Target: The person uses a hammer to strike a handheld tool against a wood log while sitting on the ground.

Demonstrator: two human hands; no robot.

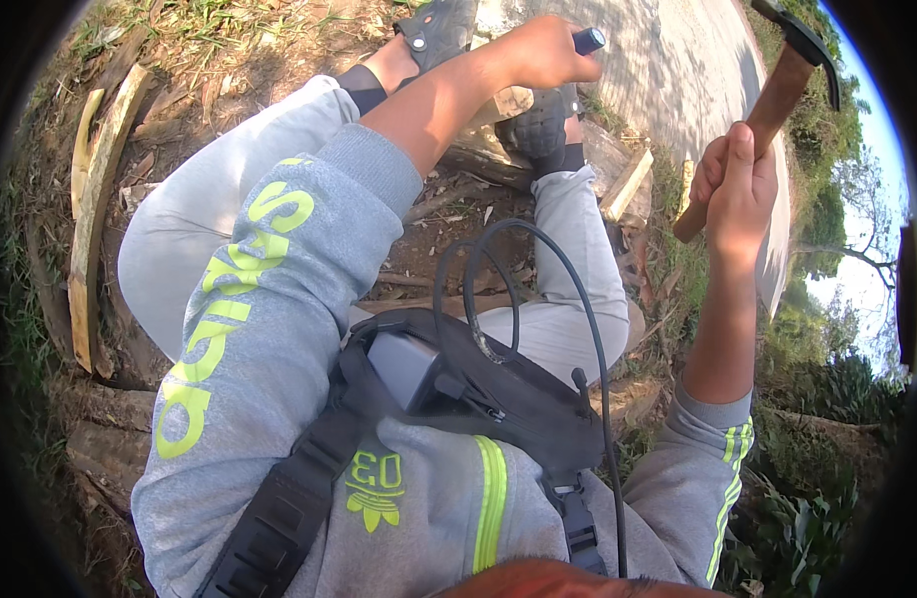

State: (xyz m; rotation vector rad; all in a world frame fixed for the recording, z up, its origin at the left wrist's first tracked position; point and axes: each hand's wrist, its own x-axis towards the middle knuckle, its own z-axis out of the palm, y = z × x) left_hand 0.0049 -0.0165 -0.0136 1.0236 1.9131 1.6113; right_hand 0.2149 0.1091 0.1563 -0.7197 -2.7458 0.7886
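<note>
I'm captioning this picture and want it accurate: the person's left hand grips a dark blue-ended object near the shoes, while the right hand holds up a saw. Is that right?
Not quite: the head view shows the right hand holding up a hammer, not a saw. The left hand does grip a dark blue-ended object near the shoes.

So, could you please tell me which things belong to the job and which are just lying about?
Job: hammer (right hand), dark handle (left hand), probably the pale wood between the shoes.
Lying about: wood strips (left), split stick (right).
</note>
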